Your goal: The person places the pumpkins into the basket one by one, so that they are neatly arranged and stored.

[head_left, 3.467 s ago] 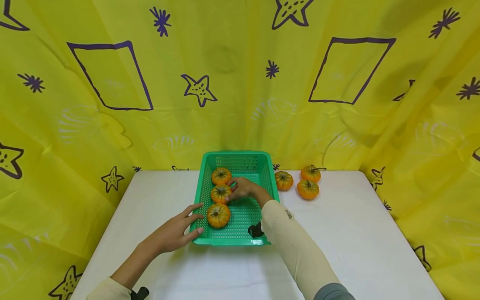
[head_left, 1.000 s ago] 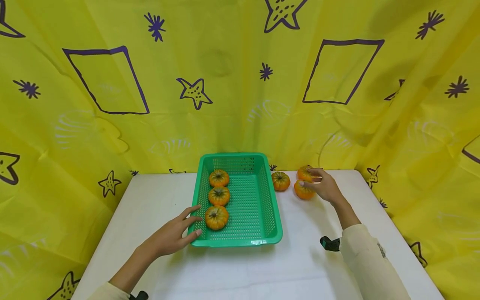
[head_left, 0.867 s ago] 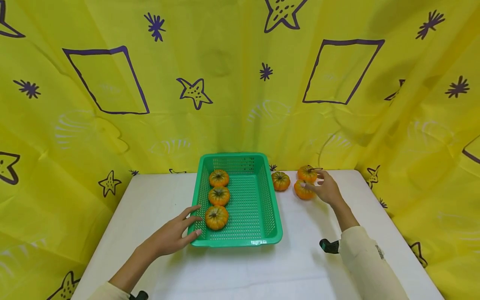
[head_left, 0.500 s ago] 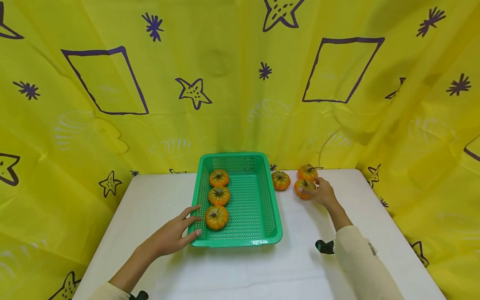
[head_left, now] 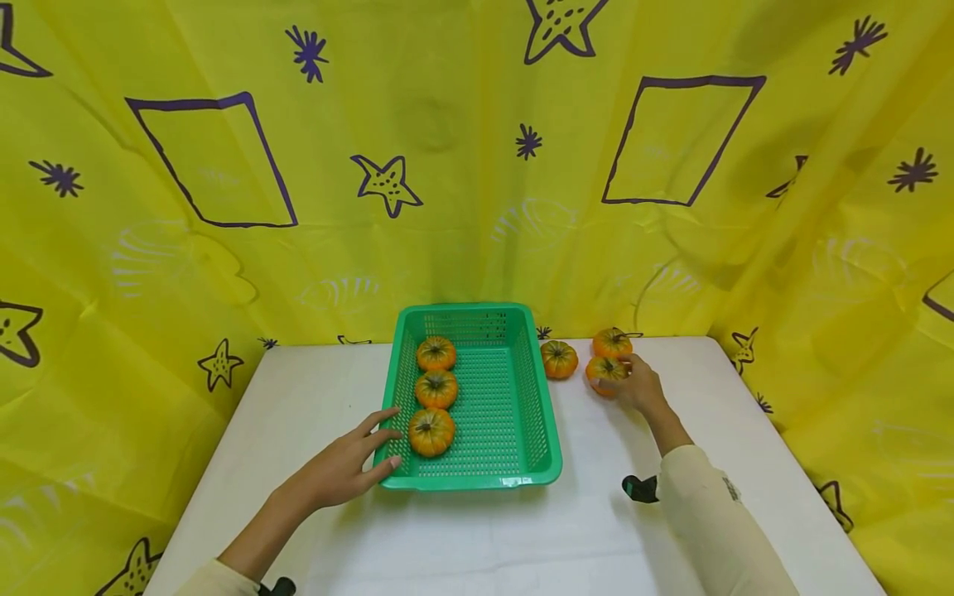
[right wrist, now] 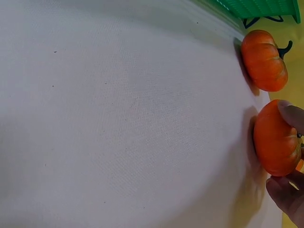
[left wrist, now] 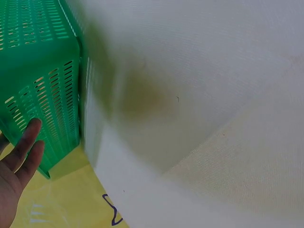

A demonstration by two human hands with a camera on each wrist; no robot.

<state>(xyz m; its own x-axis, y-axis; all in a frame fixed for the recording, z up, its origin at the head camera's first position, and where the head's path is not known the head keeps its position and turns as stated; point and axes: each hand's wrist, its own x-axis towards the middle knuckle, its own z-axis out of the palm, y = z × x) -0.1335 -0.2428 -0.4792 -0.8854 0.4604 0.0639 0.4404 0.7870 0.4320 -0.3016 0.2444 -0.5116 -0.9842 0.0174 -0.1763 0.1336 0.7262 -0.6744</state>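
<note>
"Where's the mini pumpkin?"

"Three o'clock of the green basket, between the right hand's thumb and fingers, at ten from the palm."

"How open are they?"

"Only pumpkin-wide, curled around it and gripping. Another pumpkin sits just beyond, at twelve."

"The left hand?"

"Fingers spread, resting against the basket at eight o'clock, holding nothing."

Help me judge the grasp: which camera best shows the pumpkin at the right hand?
Right wrist: the pumpkin is largest there, with the right hand touching two sides. The head view shows it small, partly covered; left wrist, not at all.
</note>
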